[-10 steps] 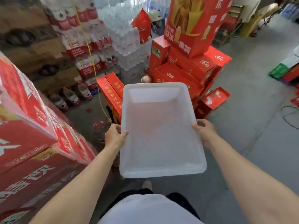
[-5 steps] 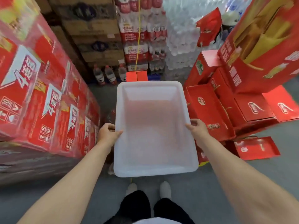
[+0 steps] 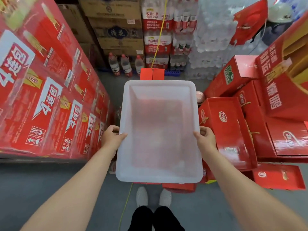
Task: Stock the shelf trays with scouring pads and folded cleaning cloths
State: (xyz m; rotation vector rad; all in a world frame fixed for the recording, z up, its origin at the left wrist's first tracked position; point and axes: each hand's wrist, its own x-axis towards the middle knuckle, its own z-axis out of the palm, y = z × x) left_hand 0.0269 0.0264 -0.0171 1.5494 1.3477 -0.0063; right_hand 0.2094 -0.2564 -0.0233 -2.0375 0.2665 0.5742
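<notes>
I hold a white translucent plastic tray (image 3: pixel 159 178) level in front of me, above the floor. It has nothing in it. My left hand (image 3: pixel 112 137) grips its left rim, thumb over the edge. My right hand (image 3: pixel 204 137) grips the right rim the same way. No scouring pads or cleaning cloths are in sight.
Stacked red cartons (image 3: pixel 41 97) wall the left side. Red gift boxes (image 3: pixel 233 127) pile up on the right, some on the floor. Ahead stand brown cartons (image 3: pixel 116 30), packs of bottled water (image 3: pixel 158 39) and loose bottles (image 3: pixel 126 65). A narrow grey floor strip (image 3: pixel 50 189) runs between; my shoes (image 3: pixel 153 196) are below.
My view has swung left from the open floor toward the narrow aisle. The tray stays in both hands, held the same way.
</notes>
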